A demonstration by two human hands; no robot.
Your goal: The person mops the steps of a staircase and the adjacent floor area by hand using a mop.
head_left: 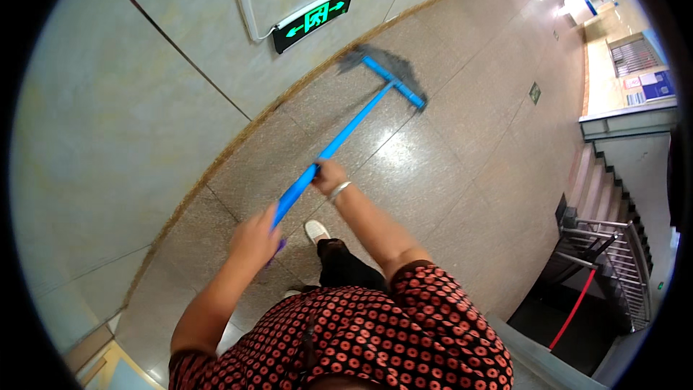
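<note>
Polished stone floor (pixel 462 173), both hands, left hand (pixel 254 237), right hand (pixel 329 175), grasping blue mop (pixel 346 130) handle

Both arms reach forward — left hand (pixel 254 240) fisted near, right hand (pixel 329 177) (bangled wrist) fisted farther out.

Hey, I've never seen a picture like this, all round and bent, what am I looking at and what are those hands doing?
This is one picture from a wide fisheye camera worn on a person's head, looking down, so straight lines bend near the rim. The two bare arms are the wearer's own. The left hand grips the near end of a blue mop handle, and the right hand, with a bracelet, grips it further along. The mop head rests on the polished stone floor near the wall, below a green exit sign. Stairs lie to the right.
</note>
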